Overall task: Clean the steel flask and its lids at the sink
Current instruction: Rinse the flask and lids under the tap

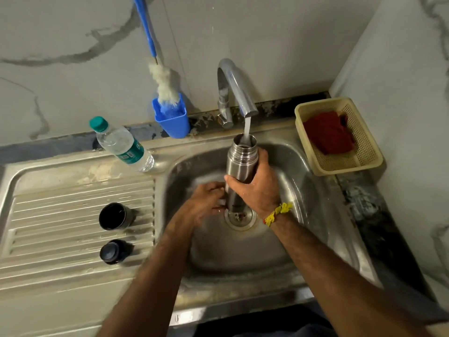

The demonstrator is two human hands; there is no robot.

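Note:
The steel flask [239, 164] stands upright over the sink drain [240, 217], its open mouth under the running tap [237, 90]; water streams into it. My right hand [255, 186] grips the flask round its middle. My left hand [206, 203] touches the flask's lower left side, fingers curled against it. Two dark lids lie on the ribbed drainboard [73, 210]: a cup lid [116, 216] with its opening up and a smaller stopper [113, 251] nearer to me.
A plastic water bottle [121, 144] lies on the sink's back ledge. A blue holder [172, 117] with a bottle brush [162, 79] stands behind it. A beige basket [340, 135] with a red cloth [328, 132] sits at the right.

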